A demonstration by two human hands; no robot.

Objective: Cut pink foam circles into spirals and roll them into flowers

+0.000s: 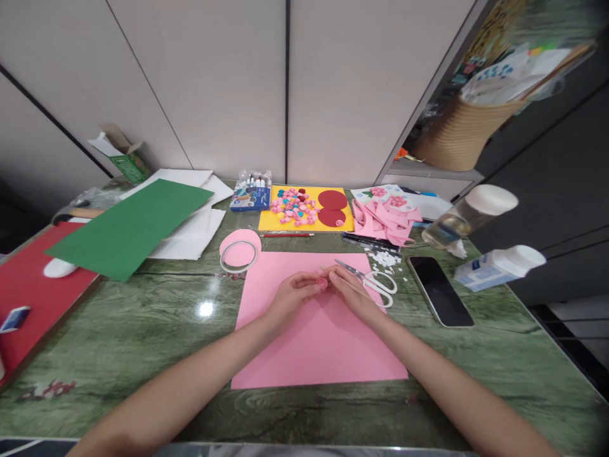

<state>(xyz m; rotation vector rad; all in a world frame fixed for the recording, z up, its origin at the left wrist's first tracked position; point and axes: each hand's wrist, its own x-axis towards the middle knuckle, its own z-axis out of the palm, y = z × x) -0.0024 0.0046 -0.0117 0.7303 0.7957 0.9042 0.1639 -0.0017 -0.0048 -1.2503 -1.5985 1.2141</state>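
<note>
A small rolled pink paper coil (322, 283) sits between my fingertips above a pink paper sheet (314, 352). My left hand (292, 297) pinches the coil from one side, thumb and fingers closed. On the other side, my right hand (351, 293) has its fingertips closed together at the coil's edge. White-handled scissors (386, 285) lie just beyond my right hand, partly on the sheet. A roll of tape (257, 257) rests on a pink paper circle (238, 238) near the sheet's far left corner.
Behind lies a yellow sheet (264, 219) with many small paper coils (295, 208) and dark red circles (332, 200). Pink paper strips (385, 219), a phone (440, 291) and bottles (499, 266) stand or lie right. Green card (133, 225) and red card (38, 298) are left.
</note>
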